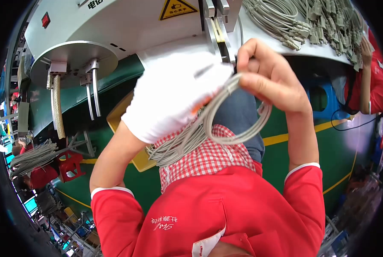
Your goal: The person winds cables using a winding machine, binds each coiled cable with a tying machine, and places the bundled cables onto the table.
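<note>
A coiled grey cable (235, 139) hangs in a loop between my two hands, above my lap. My left hand (180, 92), in a white glove smeared by motion, is closed on the upper left side of the coil; its fingertips are mostly hidden. My bare right hand (268, 79) pinches the top of the coil between thumb and bent fingers. Beneath the glove, a bundle of grey cables (178, 147) lies across my checked apron (200, 165). Just beyond my fingers stands the narrow metal jaw (219, 34) of a white machine (131, 30).
Piles of grey cables with connectors (328, 25) lie on the white table at the upper right. A round metal plate (73, 64) with hanging rods juts out at left. A co-worker's red sleeve (378, 85) and a blue stool (322, 100) are at right. A yellow bin (142, 162) sits below.
</note>
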The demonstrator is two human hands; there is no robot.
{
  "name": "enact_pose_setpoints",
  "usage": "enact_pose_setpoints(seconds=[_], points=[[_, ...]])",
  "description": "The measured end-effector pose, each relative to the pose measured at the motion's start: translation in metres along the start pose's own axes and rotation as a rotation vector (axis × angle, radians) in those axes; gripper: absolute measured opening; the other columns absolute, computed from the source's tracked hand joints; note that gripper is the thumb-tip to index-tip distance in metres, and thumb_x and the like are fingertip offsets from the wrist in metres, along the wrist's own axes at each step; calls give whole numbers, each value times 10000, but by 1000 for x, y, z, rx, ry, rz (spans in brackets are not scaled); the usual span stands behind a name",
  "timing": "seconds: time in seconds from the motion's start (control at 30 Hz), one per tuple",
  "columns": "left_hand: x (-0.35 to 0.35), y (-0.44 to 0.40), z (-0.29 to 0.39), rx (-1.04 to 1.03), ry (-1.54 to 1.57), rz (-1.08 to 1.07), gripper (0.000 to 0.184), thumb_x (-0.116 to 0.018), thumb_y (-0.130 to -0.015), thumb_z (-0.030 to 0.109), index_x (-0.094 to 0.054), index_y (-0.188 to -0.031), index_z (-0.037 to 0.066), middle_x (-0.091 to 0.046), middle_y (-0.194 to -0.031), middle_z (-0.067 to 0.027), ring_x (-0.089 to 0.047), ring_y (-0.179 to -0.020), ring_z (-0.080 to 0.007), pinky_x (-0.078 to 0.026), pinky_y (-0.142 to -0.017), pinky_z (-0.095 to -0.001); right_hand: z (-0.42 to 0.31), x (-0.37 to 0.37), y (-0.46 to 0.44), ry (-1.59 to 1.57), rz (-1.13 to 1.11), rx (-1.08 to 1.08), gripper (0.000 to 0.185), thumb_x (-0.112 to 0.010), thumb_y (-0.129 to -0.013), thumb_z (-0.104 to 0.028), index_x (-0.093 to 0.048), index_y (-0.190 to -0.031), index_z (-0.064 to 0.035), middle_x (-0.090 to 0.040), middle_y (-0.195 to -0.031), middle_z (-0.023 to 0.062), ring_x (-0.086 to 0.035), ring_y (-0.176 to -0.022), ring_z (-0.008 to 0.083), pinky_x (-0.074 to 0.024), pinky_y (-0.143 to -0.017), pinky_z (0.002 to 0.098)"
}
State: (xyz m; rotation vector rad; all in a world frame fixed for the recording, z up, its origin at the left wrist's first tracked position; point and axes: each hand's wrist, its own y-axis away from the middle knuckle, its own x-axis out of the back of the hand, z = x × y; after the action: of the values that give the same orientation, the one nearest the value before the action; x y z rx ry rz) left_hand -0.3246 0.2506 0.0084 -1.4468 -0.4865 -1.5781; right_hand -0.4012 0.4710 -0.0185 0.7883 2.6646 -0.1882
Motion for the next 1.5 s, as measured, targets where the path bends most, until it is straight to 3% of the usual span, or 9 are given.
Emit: enact_pose_setpoints(seconds=[0.1,0.37,0.57,0.7,0.8,1.03,1.17,1.33,1.5], points=[[3,6,4,-105,49,-124,313,-714,-635,99,-597,-925,84,-599,-828,-67,-598,-748,-286,-472,-640,-388,-3,-14,9,97,-2,-86,256,-592,-882,-3,-431,-1081,-15,-553,-916,24,-531,-887,60,-436,-782,212],[-48,38,17,386,285,-171,125,-599,-757,80,-526,-856,56,-624,-722,-139,-617,-696,-343,-471,-592,-414,33,-55,21,1435,47,423,267,-636,-717,-23,-548,-968,-52,-540,-729,67,-608,-599,258,-471,-485,360],[-24,64,-17,711,1703,-291,287,-634,-839,291,-625,-938,22,-605,-790,-10,-497,-589,-28,-359,-542,-189,39,-40,36,823,192,342,274,-666,-808,24,-479,-1008,4,-608,-810,95,-656,-654,193,-496,-546,282],[-40,52,2,427,1324,-168,211,-612,-868,140,-613,-1024,-3,-630,-883,-61,-597,-830,-132,-480,-785,-261,38,-44,33,642,168,318,287,-679,-811,43,-456,-989,16,-602,-800,107,-662,-665,176,-491,-563,257],[-32,43,21,606,1237,-243,141,-630,-813,98,-589,-911,5,-594,-792,-80,-590,-752,-197,-479,-689,-344,46,-48,37,667,229,359,310,-695,-791,49,-455,-985,19,-605,-786,112,-648,-613,186,-490,-532,265],[-80,34,34,218,535,35,140,-630,-761,124,-619,-888,66,-608,-799,-104,-584,-755,-305,-471,-678,-402,44,-48,65,715,432,22,288,-697,-791,25,-489,-987,-6,-616,-790,105,-640,-580,177,-484,-516,275],[-75,39,27,351,787,188,127,-606,-837,118,-631,-944,54,-642,-910,-116,-618,-853,-303,-496,-767,-374,-31,-32,93,1064,983,289,228,-674,-741,36,-586,-936,-42,-601,-835,46,-553,-664,111,-434,-570,206],[-72,59,25,485,886,225,176,-582,-767,-33,-627,-924,34,-636,-855,-106,-625,-792,-282,-502,-737,-336,-90,46,24,1267,1041,1067,203,-677,-852,-17,-566,-1022,-22,-646,-881,72,-624,-752,123,-458,-599,216],[-53,107,9,792,1007,438,128,-497,-838,-37,-617,-874,-7,-637,-847,-85,-623,-799,-157,-493,-746,-291,-28,123,-42,1865,754,273,348,-622,-901,-276,-530,-1190,-105,-666,-1025,126,-664,-875,324,-509,-739,369]])
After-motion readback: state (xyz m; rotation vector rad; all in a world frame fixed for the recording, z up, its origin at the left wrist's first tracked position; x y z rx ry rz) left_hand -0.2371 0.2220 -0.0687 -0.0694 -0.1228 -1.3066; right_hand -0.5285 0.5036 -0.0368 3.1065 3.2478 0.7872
